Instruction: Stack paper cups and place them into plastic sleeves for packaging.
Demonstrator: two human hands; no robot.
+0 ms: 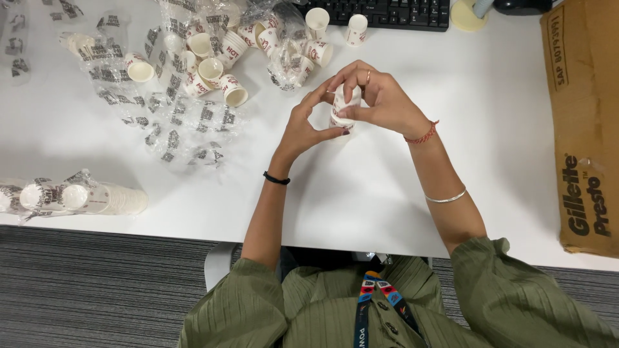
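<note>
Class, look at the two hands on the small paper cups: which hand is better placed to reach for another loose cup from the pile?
Probably the left hand: it is on the pile's side. The loose cups lie up and left of the held cups, while the right hand is farther away.
</note>
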